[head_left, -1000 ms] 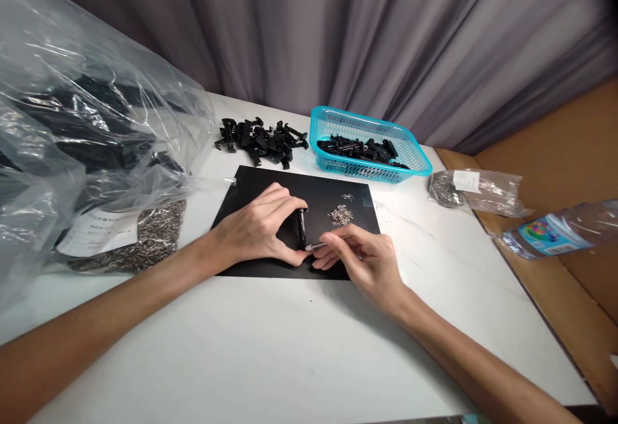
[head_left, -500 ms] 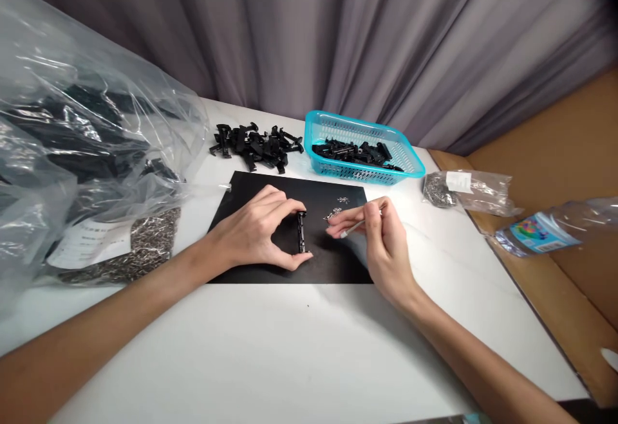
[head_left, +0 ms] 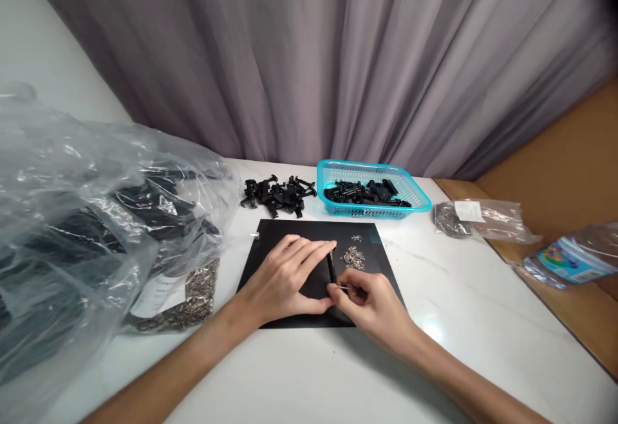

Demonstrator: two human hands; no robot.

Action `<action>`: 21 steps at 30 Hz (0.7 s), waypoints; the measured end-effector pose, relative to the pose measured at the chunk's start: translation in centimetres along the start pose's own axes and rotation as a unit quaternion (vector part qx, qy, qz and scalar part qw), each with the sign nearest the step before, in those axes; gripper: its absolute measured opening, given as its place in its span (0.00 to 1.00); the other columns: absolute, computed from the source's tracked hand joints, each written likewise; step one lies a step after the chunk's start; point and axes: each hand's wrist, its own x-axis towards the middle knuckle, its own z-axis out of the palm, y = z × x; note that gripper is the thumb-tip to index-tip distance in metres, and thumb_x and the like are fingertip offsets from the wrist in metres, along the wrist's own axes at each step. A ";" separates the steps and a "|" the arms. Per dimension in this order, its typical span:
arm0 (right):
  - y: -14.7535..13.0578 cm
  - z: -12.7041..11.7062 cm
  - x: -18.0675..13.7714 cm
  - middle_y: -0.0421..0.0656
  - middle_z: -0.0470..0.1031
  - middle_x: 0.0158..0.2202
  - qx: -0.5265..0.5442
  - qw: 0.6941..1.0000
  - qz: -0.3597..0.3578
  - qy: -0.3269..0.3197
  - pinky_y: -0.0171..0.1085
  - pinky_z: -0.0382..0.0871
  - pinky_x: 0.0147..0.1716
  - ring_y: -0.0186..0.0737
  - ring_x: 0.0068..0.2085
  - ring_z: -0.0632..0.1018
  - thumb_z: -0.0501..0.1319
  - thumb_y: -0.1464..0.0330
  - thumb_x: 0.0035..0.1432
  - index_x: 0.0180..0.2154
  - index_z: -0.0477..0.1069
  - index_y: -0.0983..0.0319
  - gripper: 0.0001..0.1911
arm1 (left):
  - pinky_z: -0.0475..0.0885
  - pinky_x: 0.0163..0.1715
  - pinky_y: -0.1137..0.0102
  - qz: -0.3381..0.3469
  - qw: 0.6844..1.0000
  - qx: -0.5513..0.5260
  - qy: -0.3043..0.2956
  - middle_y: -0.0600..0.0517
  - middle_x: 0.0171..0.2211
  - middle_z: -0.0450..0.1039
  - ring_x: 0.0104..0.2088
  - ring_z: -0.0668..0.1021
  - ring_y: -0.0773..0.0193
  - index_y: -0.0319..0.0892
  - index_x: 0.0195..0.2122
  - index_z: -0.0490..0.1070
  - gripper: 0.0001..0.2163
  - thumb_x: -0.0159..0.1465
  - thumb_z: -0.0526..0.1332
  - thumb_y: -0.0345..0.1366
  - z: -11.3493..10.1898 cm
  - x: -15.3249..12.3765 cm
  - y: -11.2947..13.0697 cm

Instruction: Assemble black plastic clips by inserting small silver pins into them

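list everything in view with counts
Tabletop: 1, white, underneath
Rectangular mat: 1, black, centre
Slim plastic part: 1, black, over mat
Thin tool: 1, pale, beside slim part
Small metal pieces: two piles, silvery, mat's right
Rectangular plastic basket: 1, blue, back right
Loose plastic parts: many, black, behind mat, in basket
Large plastic bag: 1, clear, left
Small labelled plastic bags: 2, clear, left, right
Plastic bottle: 1, clear, far right
Pleated curtain: 1, grey, back
Flat boarding: count unclear, brown, right
Wall: 1, pale, upper left
Left hand: 1, bare, gripping slim part
Right hand: 1, bare, pinching tool
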 end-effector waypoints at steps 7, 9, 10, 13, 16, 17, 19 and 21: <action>1.5 -5.8 4.5 0.37 0.69 0.19 -0.225 0.963 -0.061 0.139 0.36 0.54 0.23 0.35 0.20 0.68 0.55 0.55 0.68 0.33 0.76 0.60 0.19 | 0.74 0.54 0.51 -0.207 0.973 0.095 -0.022 0.37 0.55 0.75 0.54 0.78 0.44 0.37 0.65 0.62 0.26 0.71 0.58 0.47 0.1 -1.5 -4.0; 1.9 -8.3 6.7 0.42 0.75 0.21 -0.341 0.916 -0.051 0.204 0.37 0.50 0.23 0.39 0.21 0.73 0.53 0.54 0.70 0.34 0.78 0.60 0.23 | 0.73 0.54 0.48 -0.218 0.969 0.118 -0.015 0.36 0.52 0.76 0.52 0.78 0.42 0.37 0.62 0.64 0.21 0.72 0.56 0.42 0.2 -2.0 -5.2; 2.1 -9.3 7.7 0.44 0.77 0.22 -0.378 0.897 -0.034 0.227 0.37 0.49 0.24 0.41 0.22 0.75 0.51 0.54 0.71 0.36 0.79 0.60 0.24 | 0.72 0.55 0.47 -0.220 0.968 0.122 -0.011 0.35 0.53 0.76 0.53 0.78 0.41 0.37 0.61 0.66 0.20 0.72 0.55 0.40 0.3 -2.2 -5.7; 2.5 -10.7 9.5 0.47 0.82 0.28 -0.404 0.872 -0.030 0.274 0.37 0.53 0.26 0.46 0.28 0.80 0.51 0.53 0.72 0.49 0.80 0.60 0.24 | 0.72 0.54 0.46 -0.226 0.967 0.121 0.003 0.36 0.50 0.77 0.51 0.79 0.41 0.37 0.55 0.69 0.15 0.72 0.53 0.37 0.3 -2.3 -6.4; 2.7 -9.5 9.0 0.48 0.82 0.30 -0.354 0.894 -0.085 0.260 0.38 0.57 0.28 0.46 0.30 0.81 0.46 0.58 0.76 0.45 0.80 0.62 0.25 | 0.75 0.51 0.53 -0.227 0.969 0.100 0.016 0.42 0.45 0.77 0.47 0.80 0.48 0.41 0.49 0.70 0.10 0.72 0.53 0.35 0.0 -2.0 -6.3; 2.8 -8.7 8.4 0.49 0.82 0.30 -0.337 0.903 -0.115 0.240 0.38 0.58 0.29 0.45 0.29 0.80 0.44 0.59 0.77 0.41 0.79 0.63 0.27 | 0.76 0.51 0.56 -0.227 0.969 0.092 0.019 0.44 0.44 0.77 0.46 0.80 0.51 0.42 0.48 0.70 0.08 0.73 0.53 0.35 -0.1 -1.9 -6.2; 2.9 -7.2 6.9 0.47 0.80 0.30 -0.330 0.907 -0.152 0.211 0.39 0.63 0.33 0.44 0.32 0.79 0.44 0.60 0.78 0.38 0.77 0.61 0.26 | 0.76 0.51 0.58 -0.228 0.970 0.079 0.024 0.47 0.43 0.77 0.45 0.80 0.54 0.44 0.46 0.69 0.06 0.73 0.54 0.36 -0.3 -1.7 -5.8; 3.4 -6.1 5.5 0.47 0.79 0.31 -0.320 0.904 -0.214 0.187 0.40 0.65 0.36 0.45 0.33 0.77 0.46 0.63 0.77 0.38 0.75 0.61 0.22 | 0.74 0.51 0.57 -0.231 0.970 0.075 0.020 0.48 0.43 0.77 0.45 0.79 0.54 0.45 0.45 0.69 0.05 0.72 0.55 0.36 -0.5 -1.5 -5.4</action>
